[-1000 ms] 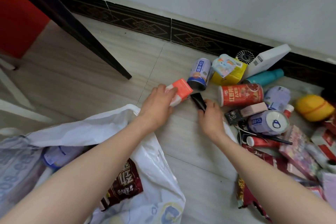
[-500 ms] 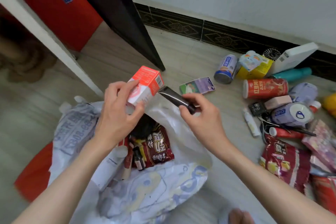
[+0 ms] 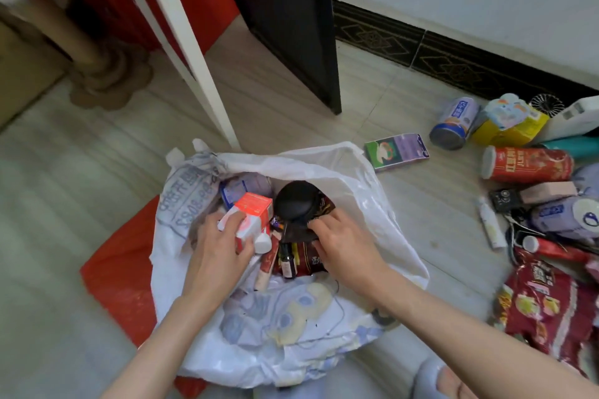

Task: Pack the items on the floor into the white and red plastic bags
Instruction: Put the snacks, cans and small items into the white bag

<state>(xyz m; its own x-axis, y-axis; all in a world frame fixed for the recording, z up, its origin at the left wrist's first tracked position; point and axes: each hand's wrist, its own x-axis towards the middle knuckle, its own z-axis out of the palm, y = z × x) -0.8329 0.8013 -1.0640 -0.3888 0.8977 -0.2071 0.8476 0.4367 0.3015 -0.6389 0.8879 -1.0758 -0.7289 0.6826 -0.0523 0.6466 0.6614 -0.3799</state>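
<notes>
Both hands, raised over the bag a moment ago, are now down in the white bag (image 3: pixel 340 172): left hand (image 3: pixel 217 249) grips the orange-white box (image 3: pixel 251 217); right hand (image 3: pixel 340 243) curls on a dark item, unclear which. Red bag (image 3: pixel 120 262) lies beneath. Cans, snack packs etc. (image 3: pixel 525 165) remain on the floor (image 3: pixel 421 220) at right, so packing isn't done.

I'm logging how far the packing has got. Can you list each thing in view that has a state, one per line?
white bag: open, partly filled
red bag: flat under the white bag
orange and white box: inside the bag mouth, gripped by the left hand
right hand: in the bag, fingers curled over dark items
red can: lying on its side on the floor, unpacked
blue and white can: on its side, unpacked
</notes>
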